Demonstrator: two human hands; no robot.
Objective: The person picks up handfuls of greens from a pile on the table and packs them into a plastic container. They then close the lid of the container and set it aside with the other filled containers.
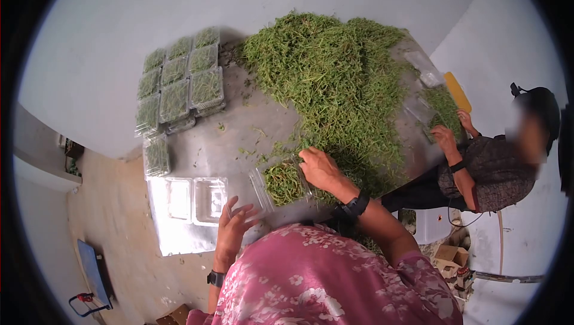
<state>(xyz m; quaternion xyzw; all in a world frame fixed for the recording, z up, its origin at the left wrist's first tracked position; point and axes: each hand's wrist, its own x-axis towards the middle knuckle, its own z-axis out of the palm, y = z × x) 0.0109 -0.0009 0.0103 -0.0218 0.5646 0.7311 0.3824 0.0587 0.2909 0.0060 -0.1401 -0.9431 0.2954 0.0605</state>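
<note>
A clear plastic clamshell box [261,190] stands open before me on the metal table, filled with thin green stems [284,183]. My right hand [323,172] is at the box's right edge with its fingers curled in. A bit of green shows at its fingertips, but what they grip is hidden. My left hand [234,223] is held palm up left of the box, fingers apart and holding nothing. Beside it lies another open clear clamshell [210,202] with no greens in it. A big heap of green stems [341,74] spreads beyond my right hand.
Several filled clear boxes [174,99] are stacked at the table's back left, with one more filled box [156,156] nearer. At right, a co-worker [493,166] handles greens beside clear plastic packaging [424,68] and a yellow object [458,92]. The metal table [239,128] carries loose scraps.
</note>
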